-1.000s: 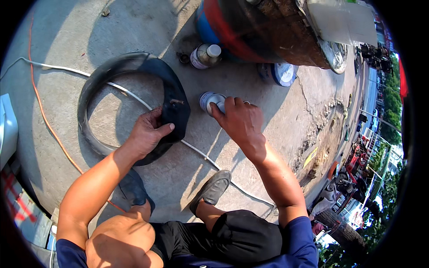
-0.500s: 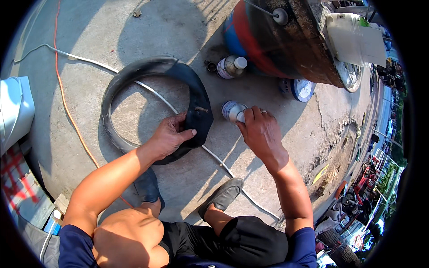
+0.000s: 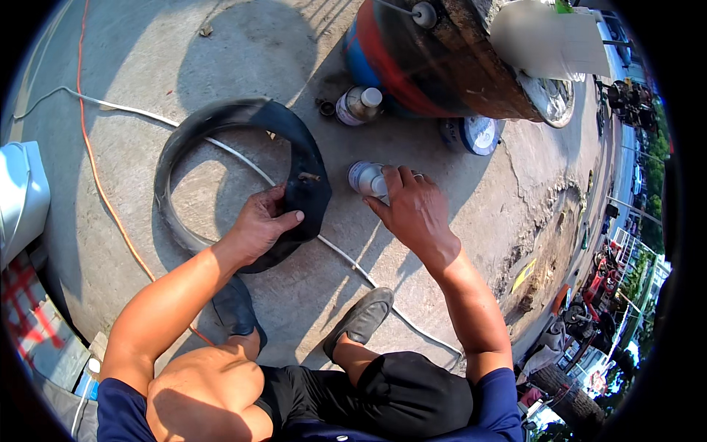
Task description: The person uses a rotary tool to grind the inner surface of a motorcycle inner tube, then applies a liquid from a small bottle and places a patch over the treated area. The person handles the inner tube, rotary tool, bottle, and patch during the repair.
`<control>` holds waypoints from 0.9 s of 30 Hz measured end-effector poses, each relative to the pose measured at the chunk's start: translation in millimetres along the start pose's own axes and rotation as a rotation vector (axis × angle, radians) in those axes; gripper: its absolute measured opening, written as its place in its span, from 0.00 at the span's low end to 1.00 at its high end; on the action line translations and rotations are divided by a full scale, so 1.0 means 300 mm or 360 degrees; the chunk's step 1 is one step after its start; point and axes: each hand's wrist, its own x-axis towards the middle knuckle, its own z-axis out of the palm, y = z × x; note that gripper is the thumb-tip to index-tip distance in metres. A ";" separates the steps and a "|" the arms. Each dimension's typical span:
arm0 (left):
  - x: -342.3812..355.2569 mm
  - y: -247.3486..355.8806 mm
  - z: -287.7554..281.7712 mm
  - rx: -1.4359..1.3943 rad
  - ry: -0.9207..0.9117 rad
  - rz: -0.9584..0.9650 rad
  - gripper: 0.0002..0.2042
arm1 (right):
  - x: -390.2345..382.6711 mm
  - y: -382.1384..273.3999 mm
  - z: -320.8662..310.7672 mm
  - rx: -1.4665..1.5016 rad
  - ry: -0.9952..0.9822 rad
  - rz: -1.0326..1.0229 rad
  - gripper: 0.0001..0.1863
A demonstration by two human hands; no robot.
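Note:
A black rubber inner tube (image 3: pixel 171 151) stands in a loop on the concrete, its near right side flattened, with a valve stem (image 3: pixel 309 177) sticking out. My left hand (image 3: pixel 263 225) is closed on the tube's near side, thumb pointing right. To the right of the tube is a small bottle with a printed label (image 3: pixel 360 177). My right hand (image 3: pixel 414 210) reaches over it, fingers and thumb closed around its pale top, which they partly hide. A second labelled bottle with a white cap (image 3: pixel 359 105) stands farther off, beside a small dark round lid (image 3: pixel 325 107).
A large rusty drum (image 3: pixel 442 62) painted blue and red stands at the far right, with a blue-and-white can (image 3: pixel 471 135) at its base. A white cable (image 3: pixel 342 254) runs under the tube. On the left lie an orange cord (image 3: pixel 110 202) and a white bucket (image 3: pixel 26 191).
The whole view has shifted slightly, so most things sit a little farther left. My left hand keeps its hold on the tube, and my right hand stays at the bottle's top.

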 end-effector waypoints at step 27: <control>-0.009 -0.006 -0.010 0.0129 0.0053 0.0034 0.22 | -0.018 0.021 0.057 0.0226 -0.0108 0.0120 0.19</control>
